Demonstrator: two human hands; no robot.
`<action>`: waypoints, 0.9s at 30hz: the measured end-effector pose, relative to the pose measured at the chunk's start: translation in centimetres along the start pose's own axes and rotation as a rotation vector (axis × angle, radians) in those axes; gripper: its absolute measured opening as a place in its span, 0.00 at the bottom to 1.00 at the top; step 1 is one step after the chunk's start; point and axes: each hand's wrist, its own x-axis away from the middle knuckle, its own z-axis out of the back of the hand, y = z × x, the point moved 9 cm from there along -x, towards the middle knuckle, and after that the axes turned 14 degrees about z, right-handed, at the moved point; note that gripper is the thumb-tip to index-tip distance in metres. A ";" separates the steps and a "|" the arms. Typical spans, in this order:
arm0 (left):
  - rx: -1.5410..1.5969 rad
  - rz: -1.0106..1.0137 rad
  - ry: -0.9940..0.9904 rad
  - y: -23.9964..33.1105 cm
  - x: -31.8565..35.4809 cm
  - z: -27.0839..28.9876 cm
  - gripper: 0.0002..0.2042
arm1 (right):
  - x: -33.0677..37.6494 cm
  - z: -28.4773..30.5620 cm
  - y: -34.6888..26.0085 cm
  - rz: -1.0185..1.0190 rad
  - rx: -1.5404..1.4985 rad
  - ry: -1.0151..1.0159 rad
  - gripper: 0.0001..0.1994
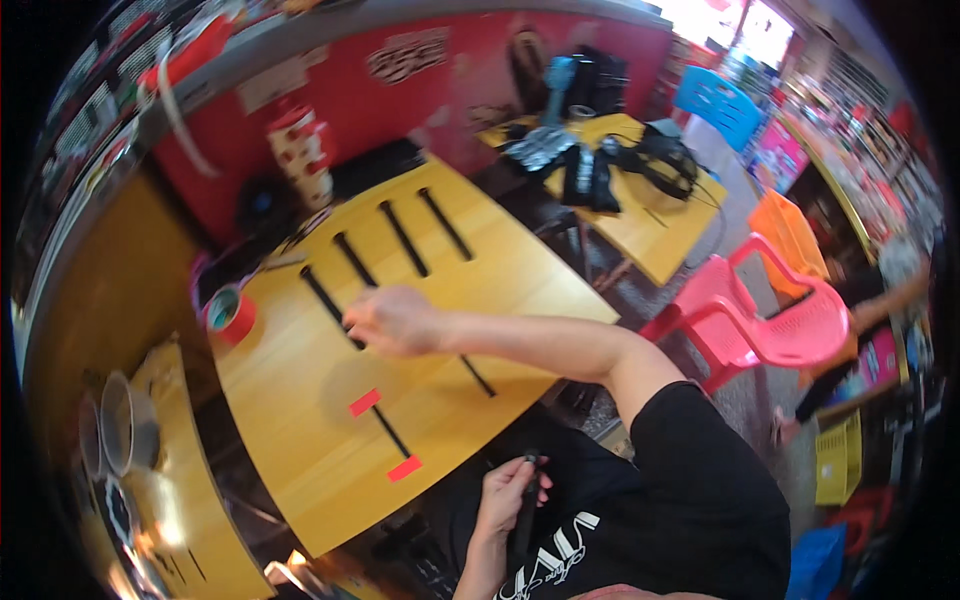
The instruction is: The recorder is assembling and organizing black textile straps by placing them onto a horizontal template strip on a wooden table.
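Note:
My left hand [510, 497] is closed around a dark, narrow bar [525, 525], held upright close to my black shirt. Stretched across the yellow table [275, 440], my right hand [395, 320] is over the lower part of a long black bar [319, 297]. Its fingers are bent and blurred, so whether they grip that bar is unclear. Three similar black bars, including one at the right end [445, 223], lie slanted in a row. Nearer me, a thin black strip [389, 431] lies between two red tape pieces [404, 468]. Another thin strip [478, 377] rests below my right forearm.
A roll of red tape [231, 316] stands at the table's left edge. A patterned bottle [300, 160] is by the red wall. On a second table are a headset [662, 163] and black bags. A pink chair [750, 310] stands right; another person [885, 300] is at the far right.

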 end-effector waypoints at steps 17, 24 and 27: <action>0.052 -0.415 0.346 7.0 11.9 -7.3 0.17 | 24.4 8.8 -18.8 -0.218 -0.316 0.086 0.07; -0.073 -0.543 0.303 5.3 12.2 -7.2 0.14 | 24.2 8.8 -20.3 -0.208 -0.379 0.174 0.03; -0.099 -0.614 0.308 5.6 13.1 -7.2 0.16 | 22.5 9.0 -21.7 -0.073 -0.245 0.229 0.03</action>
